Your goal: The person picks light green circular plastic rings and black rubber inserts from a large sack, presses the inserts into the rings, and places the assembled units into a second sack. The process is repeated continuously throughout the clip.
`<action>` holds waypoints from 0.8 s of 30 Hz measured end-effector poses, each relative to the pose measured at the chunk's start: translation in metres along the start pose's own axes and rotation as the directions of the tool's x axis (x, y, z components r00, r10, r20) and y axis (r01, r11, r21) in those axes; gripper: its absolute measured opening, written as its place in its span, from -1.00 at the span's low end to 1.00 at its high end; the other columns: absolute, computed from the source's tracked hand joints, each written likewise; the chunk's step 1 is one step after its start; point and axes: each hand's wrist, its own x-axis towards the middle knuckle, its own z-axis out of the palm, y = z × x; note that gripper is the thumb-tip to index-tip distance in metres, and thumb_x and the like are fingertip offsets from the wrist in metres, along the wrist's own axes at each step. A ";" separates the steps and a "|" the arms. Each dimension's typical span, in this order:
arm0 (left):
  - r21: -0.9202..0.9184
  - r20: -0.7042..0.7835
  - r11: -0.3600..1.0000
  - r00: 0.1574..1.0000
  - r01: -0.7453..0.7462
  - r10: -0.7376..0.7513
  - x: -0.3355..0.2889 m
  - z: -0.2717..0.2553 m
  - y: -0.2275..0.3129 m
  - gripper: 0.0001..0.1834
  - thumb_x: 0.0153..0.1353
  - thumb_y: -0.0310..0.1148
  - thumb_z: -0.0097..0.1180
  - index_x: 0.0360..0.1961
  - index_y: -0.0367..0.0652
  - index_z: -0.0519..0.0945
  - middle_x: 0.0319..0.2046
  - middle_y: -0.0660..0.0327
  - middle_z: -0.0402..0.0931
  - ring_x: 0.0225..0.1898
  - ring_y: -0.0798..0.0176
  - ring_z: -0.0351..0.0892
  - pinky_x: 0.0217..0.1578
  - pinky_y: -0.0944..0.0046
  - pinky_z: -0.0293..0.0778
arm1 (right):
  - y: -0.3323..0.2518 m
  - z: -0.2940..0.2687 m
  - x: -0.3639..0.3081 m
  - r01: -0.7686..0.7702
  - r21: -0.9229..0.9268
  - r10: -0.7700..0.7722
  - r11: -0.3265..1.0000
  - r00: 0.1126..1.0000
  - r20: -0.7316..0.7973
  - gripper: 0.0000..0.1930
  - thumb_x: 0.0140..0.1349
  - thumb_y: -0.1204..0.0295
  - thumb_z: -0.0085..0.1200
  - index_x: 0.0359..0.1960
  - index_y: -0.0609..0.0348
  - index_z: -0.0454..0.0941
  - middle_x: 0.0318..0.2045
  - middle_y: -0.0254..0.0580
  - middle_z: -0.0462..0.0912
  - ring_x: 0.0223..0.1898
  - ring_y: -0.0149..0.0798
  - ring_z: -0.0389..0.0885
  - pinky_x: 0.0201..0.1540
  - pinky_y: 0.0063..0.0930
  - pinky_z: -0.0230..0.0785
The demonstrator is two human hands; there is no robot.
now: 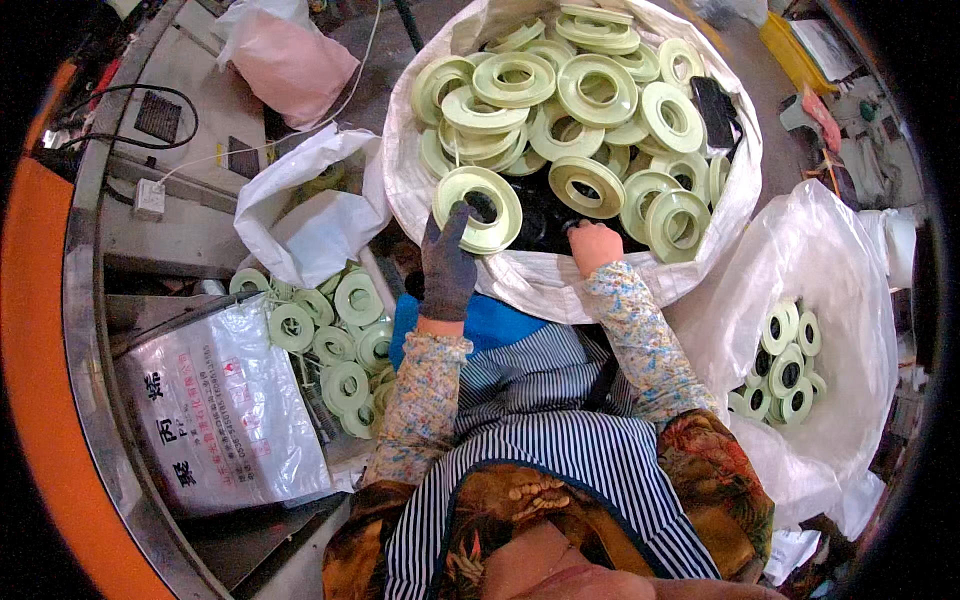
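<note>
Gloved left grip [447, 268] pinching a pale green ring [507, 213], right grip [596, 246] curled, hold unclear, both at the white sack [545, 285]

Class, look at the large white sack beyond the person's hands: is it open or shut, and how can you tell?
Open: the white sack's rim is spread wide, and pale green rings show inside.

The view looks steeply down from the wearer's head — through the left of two side-by-side fisheye lenses — and sits upright. A black-and-white striped cloth apron [540, 435] fills the near lower part; a round white woven sack [545, 285] of pale green plastic rings [600, 118] stands farther off, above centre — straight edges bow toward the dark rim.
</note>
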 end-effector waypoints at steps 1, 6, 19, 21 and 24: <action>0.012 0.011 1.000 1.000 0.002 -0.002 -0.001 -0.001 0.006 -0.58 0.34 -0.38 0.04 0.16 -0.35 0.41 0.01 0.08 0.51 0.01 0.13 0.55 0.02 0.15 0.52 | 0.005 -0.001 -0.001 0.006 0.018 -0.006 1.000 1.000 -0.008 -0.86 0.18 0.43 0.04 -0.28 0.10 0.62 -0.24 -0.09 0.62 -0.22 -0.03 0.66 -0.25 -0.14 0.56; -0.422 0.035 0.876 0.970 0.234 -0.242 -0.017 -0.006 0.015 -0.60 0.41 -0.33 -0.08 0.16 -0.38 0.38 0.03 0.00 0.49 0.04 0.19 0.54 0.04 0.21 0.50 | -0.017 -0.081 -0.020 -0.121 0.890 0.364 0.440 0.930 -0.053 -0.87 0.19 0.49 0.13 -0.28 0.26 0.48 -0.43 -0.04 0.58 -0.32 -0.04 0.62 -0.32 -0.26 0.46; 0.068 0.255 0.993 0.964 -0.092 0.072 -0.047 0.015 0.059 -0.51 0.42 -0.34 -0.07 0.33 -0.16 0.21 0.26 -0.07 0.29 0.27 0.01 0.35 0.26 0.11 0.31 | -0.059 -0.108 -0.058 0.517 0.577 -0.176 0.632 0.821 -0.542 -0.66 0.00 0.39 0.30 -0.22 0.14 0.43 0.28 0.04 0.35 0.19 0.12 0.40 0.17 -0.15 0.34; 0.177 0.292 0.951 0.936 -0.255 0.197 -0.048 0.013 0.063 -0.50 0.38 -0.42 -0.03 0.33 -0.07 0.24 0.29 -0.12 0.25 0.29 -0.10 0.31 0.27 0.05 0.29 | -0.060 -0.114 -0.065 0.560 0.582 -0.224 0.589 0.806 -0.548 -0.56 0.02 0.36 0.30 -0.09 0.17 0.39 0.27 0.06 0.36 0.16 0.12 0.43 0.16 -0.17 0.36; 0.232 0.381 0.791 0.801 -0.566 0.461 -0.045 0.019 0.081 -0.48 0.34 -0.50 0.00 0.31 -0.02 0.26 0.31 -0.16 0.20 0.28 -0.22 0.31 0.25 -0.04 0.31 | -0.057 -0.113 -0.066 0.609 0.520 -0.277 0.599 0.767 -0.579 -0.27 0.03 0.31 0.30 0.25 0.20 0.24 0.26 0.10 0.36 0.14 0.13 0.46 0.17 -0.16 0.36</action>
